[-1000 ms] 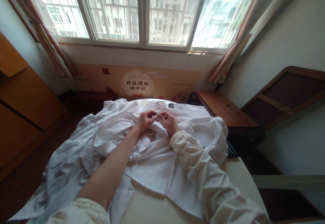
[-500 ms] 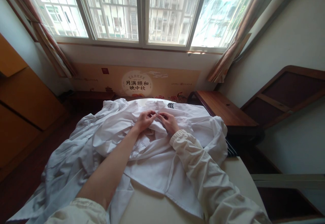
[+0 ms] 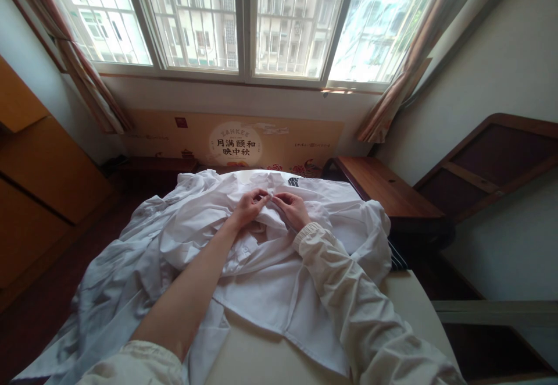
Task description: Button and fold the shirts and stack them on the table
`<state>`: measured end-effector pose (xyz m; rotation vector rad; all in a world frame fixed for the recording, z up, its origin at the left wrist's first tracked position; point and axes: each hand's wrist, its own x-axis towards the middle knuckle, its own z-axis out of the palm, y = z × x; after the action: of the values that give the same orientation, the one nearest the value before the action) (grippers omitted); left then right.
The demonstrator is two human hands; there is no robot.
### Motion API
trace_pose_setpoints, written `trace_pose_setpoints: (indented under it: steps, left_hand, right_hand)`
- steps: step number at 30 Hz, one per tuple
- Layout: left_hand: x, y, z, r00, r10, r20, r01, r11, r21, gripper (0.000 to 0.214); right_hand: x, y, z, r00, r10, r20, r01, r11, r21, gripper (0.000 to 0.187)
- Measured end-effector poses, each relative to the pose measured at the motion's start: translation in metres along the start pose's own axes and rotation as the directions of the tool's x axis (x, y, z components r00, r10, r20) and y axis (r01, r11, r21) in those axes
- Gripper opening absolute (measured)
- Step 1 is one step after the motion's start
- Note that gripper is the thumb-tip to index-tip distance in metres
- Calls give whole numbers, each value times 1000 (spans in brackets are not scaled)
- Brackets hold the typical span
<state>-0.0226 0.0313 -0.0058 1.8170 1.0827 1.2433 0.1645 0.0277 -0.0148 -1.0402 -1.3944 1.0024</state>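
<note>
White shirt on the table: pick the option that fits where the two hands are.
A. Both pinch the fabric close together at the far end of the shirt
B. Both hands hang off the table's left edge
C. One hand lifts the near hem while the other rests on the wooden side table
A: the left hand and right hand meet fingertip to fingertip on a fold of the white shirt near its far end.

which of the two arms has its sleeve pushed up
The left one: the left hand shows a bare forearm, its cream sleeve bunched near the elbow. The right hand has its sleeve down to the wrist. Both pinch the white shirt.
</note>
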Motion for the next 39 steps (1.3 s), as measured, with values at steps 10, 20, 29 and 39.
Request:
trace_pose_setpoints:
  steps: [10, 20, 29, 39]
  left_hand:
    - [2, -7, 1, 999, -19, -49, 16, 999, -44, 34]
    - [0, -4, 1, 999, -30, -25, 29, 998, -51, 33]
    - [-1, -4, 0, 997, -9, -74, 10, 1000, 18, 29]
    - [1, -1, 0, 995, -35, -89, 29, 997, -73, 25]
  right_hand:
    - [-4, -9, 2, 997, -67, -30, 63, 990, -128, 38]
    - [-6, -9, 2, 988, -156, 4, 148, 929, -340, 33]
    - [-11, -17, 5, 988, -156, -4, 146, 933, -329, 34]
    - [-10, -12, 3, 954, -299, -1, 268, 856, -441, 30]
